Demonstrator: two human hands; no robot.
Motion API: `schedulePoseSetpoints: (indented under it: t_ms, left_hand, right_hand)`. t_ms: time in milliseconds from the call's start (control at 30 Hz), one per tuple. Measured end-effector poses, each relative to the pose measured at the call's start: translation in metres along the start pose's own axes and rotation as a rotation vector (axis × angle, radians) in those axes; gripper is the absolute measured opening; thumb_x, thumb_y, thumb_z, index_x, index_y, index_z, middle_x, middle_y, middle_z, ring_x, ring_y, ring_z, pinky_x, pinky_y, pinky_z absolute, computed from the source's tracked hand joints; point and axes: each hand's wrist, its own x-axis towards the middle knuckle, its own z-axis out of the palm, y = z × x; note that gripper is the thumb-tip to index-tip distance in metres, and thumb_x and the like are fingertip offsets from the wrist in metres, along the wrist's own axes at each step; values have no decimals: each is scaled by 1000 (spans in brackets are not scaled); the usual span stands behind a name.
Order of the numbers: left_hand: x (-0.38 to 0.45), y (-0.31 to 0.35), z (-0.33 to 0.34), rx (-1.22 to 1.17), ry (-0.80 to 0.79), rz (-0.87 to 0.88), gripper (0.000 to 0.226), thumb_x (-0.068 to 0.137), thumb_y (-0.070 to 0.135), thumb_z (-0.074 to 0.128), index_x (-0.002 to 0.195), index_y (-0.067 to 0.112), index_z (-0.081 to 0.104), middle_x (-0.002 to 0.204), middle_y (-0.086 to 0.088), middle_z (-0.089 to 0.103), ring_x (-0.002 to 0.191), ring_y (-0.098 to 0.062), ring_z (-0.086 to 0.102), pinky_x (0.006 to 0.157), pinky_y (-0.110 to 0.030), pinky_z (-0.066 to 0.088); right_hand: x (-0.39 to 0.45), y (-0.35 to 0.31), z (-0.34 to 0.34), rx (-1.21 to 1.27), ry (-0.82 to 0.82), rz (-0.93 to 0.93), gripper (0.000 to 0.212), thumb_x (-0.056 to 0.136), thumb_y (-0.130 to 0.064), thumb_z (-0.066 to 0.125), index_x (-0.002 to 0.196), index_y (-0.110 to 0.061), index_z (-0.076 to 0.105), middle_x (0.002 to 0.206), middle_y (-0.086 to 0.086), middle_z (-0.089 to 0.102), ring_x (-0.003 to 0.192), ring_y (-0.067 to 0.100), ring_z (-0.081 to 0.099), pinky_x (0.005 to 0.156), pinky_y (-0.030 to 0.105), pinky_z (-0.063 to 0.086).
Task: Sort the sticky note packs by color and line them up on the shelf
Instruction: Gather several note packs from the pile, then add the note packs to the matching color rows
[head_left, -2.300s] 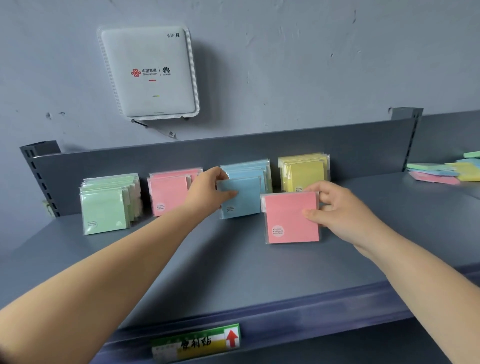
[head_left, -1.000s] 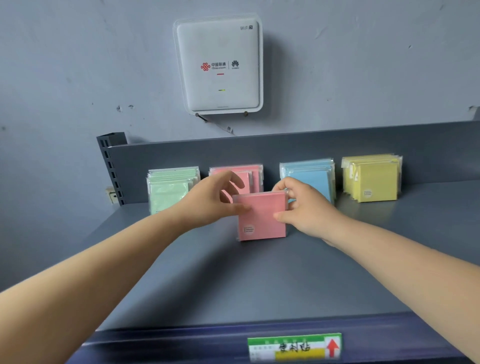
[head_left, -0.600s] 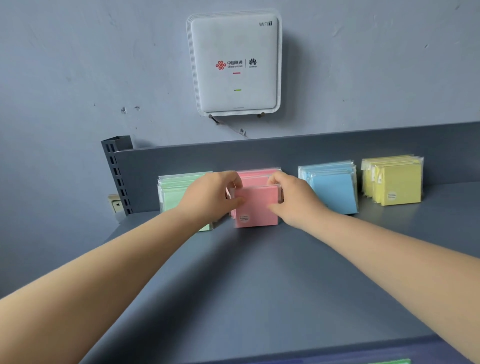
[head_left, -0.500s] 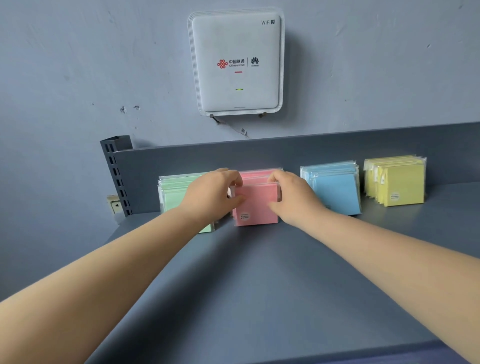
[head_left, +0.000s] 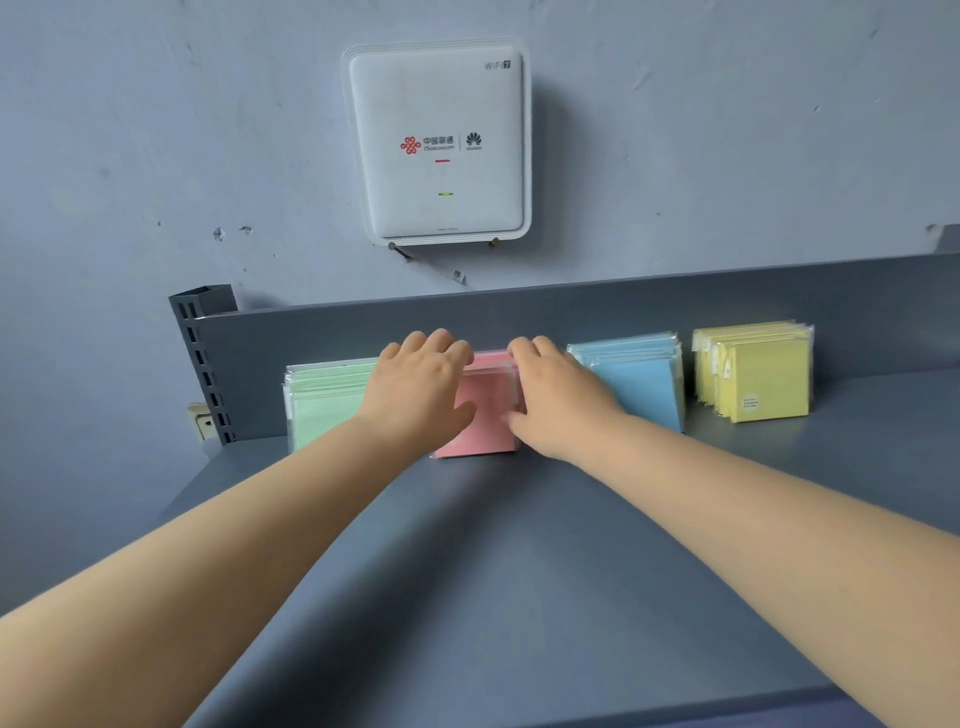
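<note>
Four upright rows of sticky note packs lean against the shelf's back panel: green (head_left: 324, 400), pink (head_left: 485, 415), blue (head_left: 644, 387) and yellow (head_left: 758, 376). My left hand (head_left: 418, 387) grips the left side of the pink row, fingers curled over its top and thumb on the front pack. My right hand (head_left: 553, 397) grips the right side of the same row in the same way. The hands hide much of the pink row and part of the green one.
The grey shelf (head_left: 519, 571) stretches toward me in front of the rows. A white WiFi box (head_left: 439, 143) hangs on the blue wall above. A slotted upright post (head_left: 205, 364) stands at the shelf's left rear corner.
The pink pack went from the open shelf back into the pink row. Both hands have closed round the row, and the view has swung left.
</note>
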Motion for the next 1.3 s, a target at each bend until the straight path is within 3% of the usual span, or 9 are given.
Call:
schedulePoseSetpoints:
  t_ms: [100, 233, 633, 767, 1000, 1300]
  left_hand:
    - [2, 31, -18, -90, 31, 49, 38, 88, 36, 52, 123, 23, 50, 122, 5, 54, 112, -21, 50, 91, -30, 35]
    - [10, 93, -37, -165, 37, 114, 33, 88, 34, 52, 118, 22, 53, 112, 8, 60, 107, -19, 55, 86, -28, 36]
    - [45, 331, -44, -187, -7, 319, 43, 89, 42, 47, 126, 21, 47, 118, 2, 58, 113, -21, 50, 94, -31, 34]
    - [54, 389, -40, -193, -3, 365, 46, 90, 44, 47, 129, 21, 46, 124, 2, 56, 116, -21, 50, 95, -33, 36]
    - [76, 449, -26, -196, -69, 398, 48, 91, 43, 46, 133, 21, 43, 132, 2, 52, 122, -21, 47, 98, -31, 34]
    - [130, 489, -1, -193, -113, 406, 46, 92, 42, 46, 134, 21, 42, 134, 3, 51, 123, -20, 46, 97, -32, 35]
  right_hand:
    - [-22, 22, -25, -123, 7, -95, 33, 89, -29, 54, 116, -13, 42, 117, 4, 49, 112, 27, 49, 74, 33, 36]
    - [-63, 78, -64, -292, -4, -113, 31, 92, -31, 46, 120, -16, 46, 116, 2, 53, 109, 27, 52, 70, 32, 35]
    - [-196, 273, -146, -471, -76, 68, 34, 94, -39, 42, 119, -16, 46, 112, 1, 53, 108, 23, 50, 71, 31, 30]
    - [-225, 319, -162, -476, -74, 133, 36, 93, -40, 44, 119, -15, 47, 125, 1, 50, 117, 24, 47, 79, 34, 38]
    - [-254, 381, -175, -450, -101, 214, 39, 94, -42, 42, 124, -18, 45, 127, 0, 50, 119, 22, 45, 89, 36, 39]
    - [-246, 446, -174, -314, -99, 321, 49, 94, -44, 42, 137, -21, 38, 137, -1, 45, 124, 22, 43, 90, 35, 41]
